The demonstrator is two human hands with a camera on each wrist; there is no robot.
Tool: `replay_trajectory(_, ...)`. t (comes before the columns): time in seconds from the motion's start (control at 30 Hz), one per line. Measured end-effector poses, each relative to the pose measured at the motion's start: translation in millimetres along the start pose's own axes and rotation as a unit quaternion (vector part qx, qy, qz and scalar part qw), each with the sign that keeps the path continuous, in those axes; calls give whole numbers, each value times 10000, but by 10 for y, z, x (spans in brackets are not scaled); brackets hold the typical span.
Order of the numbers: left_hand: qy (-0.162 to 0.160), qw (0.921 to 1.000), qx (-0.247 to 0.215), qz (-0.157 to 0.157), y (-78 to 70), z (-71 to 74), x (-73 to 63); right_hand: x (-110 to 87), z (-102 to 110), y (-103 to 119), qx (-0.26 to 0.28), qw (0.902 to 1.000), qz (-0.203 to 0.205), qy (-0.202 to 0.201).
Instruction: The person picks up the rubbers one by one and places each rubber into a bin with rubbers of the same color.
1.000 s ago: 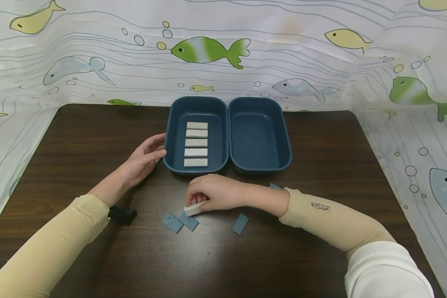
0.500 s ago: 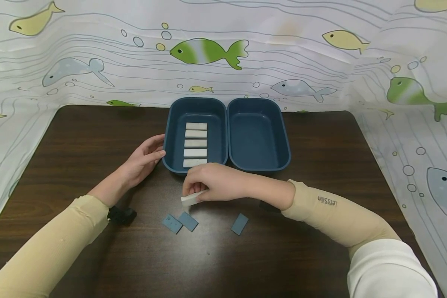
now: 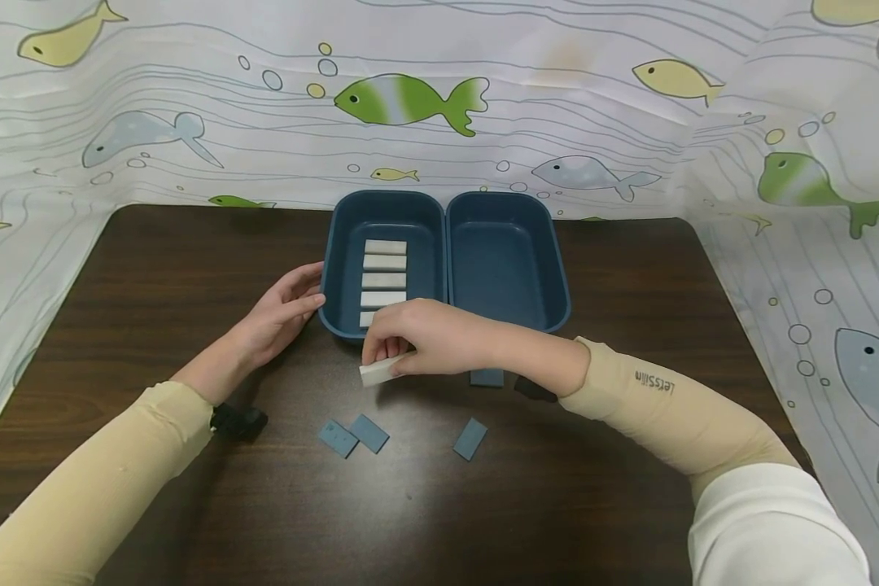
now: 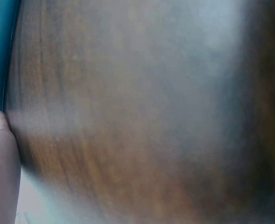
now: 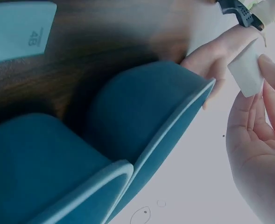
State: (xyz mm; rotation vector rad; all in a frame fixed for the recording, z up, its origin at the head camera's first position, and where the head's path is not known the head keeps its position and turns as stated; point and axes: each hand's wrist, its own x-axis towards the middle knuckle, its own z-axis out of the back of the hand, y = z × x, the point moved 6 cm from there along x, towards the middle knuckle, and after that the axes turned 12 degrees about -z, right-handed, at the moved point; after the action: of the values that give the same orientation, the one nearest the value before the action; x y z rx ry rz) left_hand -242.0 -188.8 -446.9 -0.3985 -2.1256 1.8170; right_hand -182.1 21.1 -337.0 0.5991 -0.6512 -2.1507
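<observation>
In the head view my right hand pinches a white eraser between thumb and fingers, just in front of the left blue bin. The right wrist view shows this white eraser held up beyond the bin rims. Inside the left bin lie several white erasers in a column; my right hand partly covers the nearest. My left hand rests against that bin's left side, thumb near the rim and fingers extended. Only part of the left hand shows in the left wrist view, touching the bin wall.
A second blue bin stands against the left one. Blue erasers lie on the brown table: two touching, one farther right, and one partly hidden under the right forearm. A fish-patterned sheet hangs behind.
My right hand has lifted the white eraser away from the blue erasers and carried it toward the left bin. The left hand stays in place.
</observation>
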Motion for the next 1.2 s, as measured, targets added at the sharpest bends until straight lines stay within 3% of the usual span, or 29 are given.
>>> replay_trajectory(0.23, -9, 10000, 6, -8, 0, 7, 0, 35, 116, -25, 184, 9998, 1, 5)
replay_trajectory(0.83, -28, 9999, -116, -36, 0, 14, -8, 129, 609, -274, 202, 9969, -520, -547)
replay_trajectory(1.2, -40, 9999, -155, -55, 7, 17, -11, 258, 732, -399, 33, 9948, -728, -710)
